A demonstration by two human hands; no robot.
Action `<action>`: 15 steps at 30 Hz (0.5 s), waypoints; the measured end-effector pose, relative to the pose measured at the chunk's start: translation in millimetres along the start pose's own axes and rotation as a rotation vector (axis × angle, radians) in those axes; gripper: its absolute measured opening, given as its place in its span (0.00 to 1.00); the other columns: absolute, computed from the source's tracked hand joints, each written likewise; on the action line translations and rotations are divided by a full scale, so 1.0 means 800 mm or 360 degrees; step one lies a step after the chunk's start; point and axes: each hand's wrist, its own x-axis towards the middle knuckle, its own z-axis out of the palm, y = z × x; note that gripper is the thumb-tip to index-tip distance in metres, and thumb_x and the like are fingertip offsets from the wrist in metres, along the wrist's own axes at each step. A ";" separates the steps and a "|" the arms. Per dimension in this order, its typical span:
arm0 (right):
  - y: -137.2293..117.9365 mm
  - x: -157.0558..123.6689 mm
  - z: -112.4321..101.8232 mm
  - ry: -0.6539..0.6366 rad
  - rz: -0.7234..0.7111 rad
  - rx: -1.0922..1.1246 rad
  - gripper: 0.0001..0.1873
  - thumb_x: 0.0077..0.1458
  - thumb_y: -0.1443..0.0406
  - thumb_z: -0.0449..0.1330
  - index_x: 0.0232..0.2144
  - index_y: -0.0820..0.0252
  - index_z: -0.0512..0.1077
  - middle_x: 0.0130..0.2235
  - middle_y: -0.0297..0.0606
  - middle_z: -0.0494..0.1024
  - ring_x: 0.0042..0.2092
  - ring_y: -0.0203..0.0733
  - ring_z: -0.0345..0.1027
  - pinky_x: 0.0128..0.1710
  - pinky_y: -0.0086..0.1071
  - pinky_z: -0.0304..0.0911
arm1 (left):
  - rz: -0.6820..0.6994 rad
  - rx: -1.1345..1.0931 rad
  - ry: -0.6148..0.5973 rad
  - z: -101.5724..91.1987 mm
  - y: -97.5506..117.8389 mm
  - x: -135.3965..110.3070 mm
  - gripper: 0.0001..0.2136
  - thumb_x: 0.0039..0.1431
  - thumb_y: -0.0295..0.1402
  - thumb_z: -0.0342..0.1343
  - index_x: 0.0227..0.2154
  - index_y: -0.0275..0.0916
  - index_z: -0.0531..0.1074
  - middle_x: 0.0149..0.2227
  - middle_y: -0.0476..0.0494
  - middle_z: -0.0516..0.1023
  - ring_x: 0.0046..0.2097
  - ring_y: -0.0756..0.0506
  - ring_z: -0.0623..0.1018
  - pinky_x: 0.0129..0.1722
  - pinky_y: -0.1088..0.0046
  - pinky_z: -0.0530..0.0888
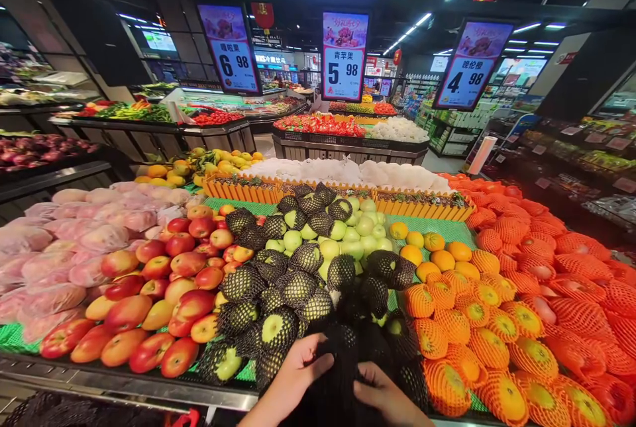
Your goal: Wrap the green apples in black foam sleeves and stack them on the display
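My left hand (293, 374) and my right hand (385, 394) meet at the bottom edge over a bundle of black foam netting (348, 364). Both hands pinch and grip this black net with curled fingers. What lies inside the net is hidden. Just beyond my hands is a pile of green apples in black net sleeves (278, 294), with bare green apples (342, 238) behind it. Red apples (163, 288) lie to the left, oranges in orange net sleeves (487, 334) to the right.
Bagged pink fruit (64, 248) fills the far left. A metal rail (124, 380) edges the stand in front. An orange picket divider (248, 190) crosses the back. Price signs (342, 56) hang above further produce stands.
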 end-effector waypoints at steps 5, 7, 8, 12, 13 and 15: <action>-0.106 0.056 -0.027 0.0654 -0.0488 -0.0458 0.25 0.49 0.41 0.64 0.36 0.53 0.76 0.35 0.39 0.80 0.39 0.49 0.75 0.43 0.44 0.70 | 0.0144 0.0196 0.0362 -0.017 0.013 0.009 0.26 0.58 0.54 0.59 0.52 0.42 0.72 0.41 0.43 0.78 0.45 0.43 0.76 0.33 0.74 0.70; -0.154 0.099 -0.043 0.0717 -0.0566 -0.0535 0.22 0.54 0.42 0.59 0.39 0.49 0.75 0.39 0.40 0.80 0.44 0.52 0.74 0.46 0.44 0.70 | 0.0188 0.0179 0.0490 -0.025 0.018 0.007 0.25 0.58 0.53 0.59 0.53 0.43 0.72 0.43 0.42 0.79 0.47 0.42 0.76 0.34 0.74 0.71; -0.174 0.120 -0.051 0.0716 -0.0586 -0.0584 0.20 0.54 0.45 0.61 0.40 0.49 0.75 0.41 0.39 0.80 0.47 0.51 0.73 0.49 0.43 0.69 | 0.0214 0.0161 0.0555 -0.029 0.020 0.005 0.24 0.58 0.52 0.59 0.51 0.43 0.74 0.44 0.42 0.80 0.47 0.42 0.77 0.34 0.74 0.71; -0.234 0.192 -0.079 0.0602 -0.0541 -0.0842 0.19 0.45 0.51 0.71 0.35 0.54 0.74 0.37 0.36 0.80 0.44 0.48 0.73 0.47 0.39 0.69 | 0.0302 0.0117 0.0791 -0.044 0.025 -0.005 0.21 0.57 0.50 0.62 0.47 0.43 0.77 0.54 0.40 0.77 0.46 0.41 0.79 0.33 0.73 0.71; -0.245 0.206 -0.085 0.0571 -0.0508 -0.0907 0.18 0.47 0.50 0.69 0.32 0.56 0.74 0.33 0.36 0.79 0.41 0.47 0.73 0.44 0.38 0.70 | 0.0312 0.0115 0.0838 -0.049 0.024 -0.008 0.20 0.56 0.50 0.62 0.46 0.43 0.78 0.56 0.40 0.76 0.46 0.41 0.79 0.32 0.73 0.71; -0.264 0.230 -0.098 0.0543 -0.0475 -0.1032 0.21 0.54 0.46 0.62 0.26 0.57 0.71 0.27 0.36 0.76 0.36 0.46 0.72 0.39 0.37 0.69 | 0.0315 0.0125 0.0928 -0.062 0.020 -0.013 0.21 0.55 0.51 0.62 0.46 0.43 0.78 0.57 0.39 0.75 0.45 0.40 0.80 0.32 0.72 0.72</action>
